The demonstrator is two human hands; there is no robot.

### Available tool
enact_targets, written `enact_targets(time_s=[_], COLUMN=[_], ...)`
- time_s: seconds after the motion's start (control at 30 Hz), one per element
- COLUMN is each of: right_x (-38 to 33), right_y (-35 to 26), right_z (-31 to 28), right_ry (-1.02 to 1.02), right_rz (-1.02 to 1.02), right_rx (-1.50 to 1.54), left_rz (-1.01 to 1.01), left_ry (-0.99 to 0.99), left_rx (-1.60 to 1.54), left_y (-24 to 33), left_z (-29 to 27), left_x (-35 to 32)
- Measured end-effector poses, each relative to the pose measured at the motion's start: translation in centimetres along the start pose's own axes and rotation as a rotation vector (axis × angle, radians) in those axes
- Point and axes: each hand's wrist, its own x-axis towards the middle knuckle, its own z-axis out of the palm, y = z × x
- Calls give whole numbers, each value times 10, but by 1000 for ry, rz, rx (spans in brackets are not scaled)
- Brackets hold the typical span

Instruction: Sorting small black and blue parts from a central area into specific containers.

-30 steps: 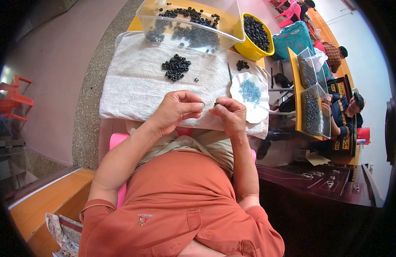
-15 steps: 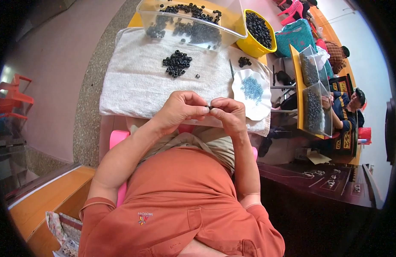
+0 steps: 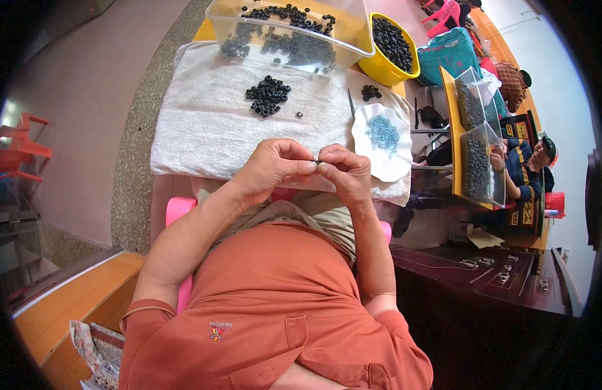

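Over the near edge of a white towel [image 3: 197,120], my left hand [image 3: 276,168] and my right hand [image 3: 349,175] meet fingertip to fingertip. Both pinch a tiny black ring-shaped piece [image 3: 316,162], mostly covered by the thumbs and forefingers. Beyond them lies a heap of black ring-shaped pieces [image 3: 268,96], with a single piece [image 3: 299,114] apart from it. To the right, a white wavy-rimmed plate [image 3: 397,170] holds many small blue translucent bits [image 3: 382,135]. A thin dark pointed tool [image 3: 351,101] rests beside the plate, near a smaller black cluster [image 3: 370,93].
At the towel's far edge stands a clear plastic bin [image 3: 289,34] with loose black pieces. A yellow tub [image 3: 387,76] full of them is beside it, then a teal bag [image 3: 449,55]. Clear boxes [image 3: 476,166] stand farther right, near another person [image 3: 525,170].
Both hands keep their pinch on the small black piece, with only a slight shift of the fingers. Nothing on the towel has visibly changed place.
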Motion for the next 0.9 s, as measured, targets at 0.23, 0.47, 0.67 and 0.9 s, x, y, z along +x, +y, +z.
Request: enact_targets(time_s=[0.23, 0.47, 0.67, 0.9], right_x=[-2, -4, -3, -5], right_y=[12, 10, 4, 13], right_z=[6, 18, 22, 23], right_ry=[56, 86, 113, 164], right_rz=[-33, 65, 47, -33], right_rx=[140, 388, 367, 162], left_rz=[-63, -57, -57, -65], left_ry=[-2, -4, -11, -2], left_rx=[-135, -180, -166, -171], left_y=[1, -1, 0, -1], left_z=[2, -1, 0, 0], left_x=[-2, -1, -1, -1])
